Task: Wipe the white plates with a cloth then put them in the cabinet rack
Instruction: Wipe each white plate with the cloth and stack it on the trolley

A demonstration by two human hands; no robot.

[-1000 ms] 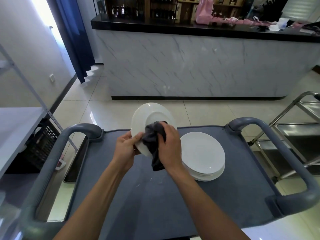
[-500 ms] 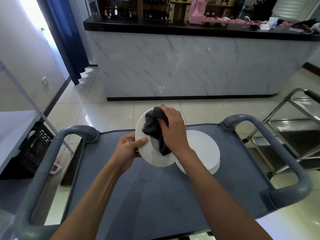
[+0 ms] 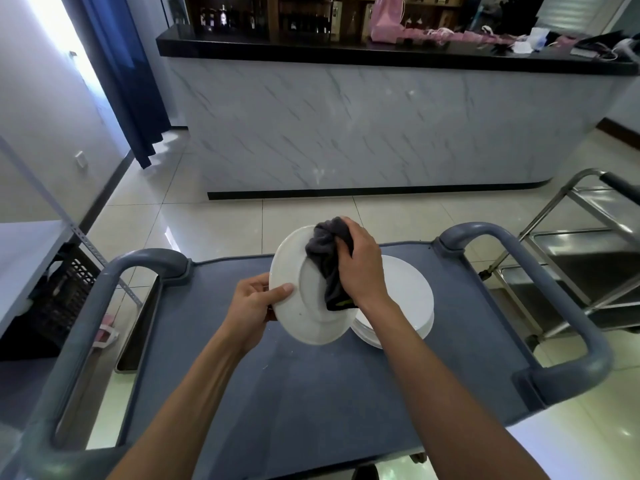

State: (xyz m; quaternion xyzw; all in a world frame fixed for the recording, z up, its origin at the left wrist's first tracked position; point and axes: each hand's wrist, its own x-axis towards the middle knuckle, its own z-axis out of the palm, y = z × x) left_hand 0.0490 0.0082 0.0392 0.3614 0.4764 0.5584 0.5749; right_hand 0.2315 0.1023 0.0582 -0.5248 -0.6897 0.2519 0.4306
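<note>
The left hand (image 3: 254, 304) is holding a white plate (image 3: 304, 313) tilted above the cart (image 3: 311, 393), thumb on its left rim. The right hand (image 3: 360, 265) is gripping a dark cloth (image 3: 327, 258), fingers curled, pressing it to the plate. The stack (image 3: 412, 299) is sitting toward the cart's far right edge.

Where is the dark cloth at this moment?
In the head view the cloth is near the centre, gripped by the right hand and pressed on the plate that the left hand holds above the cart.
</note>
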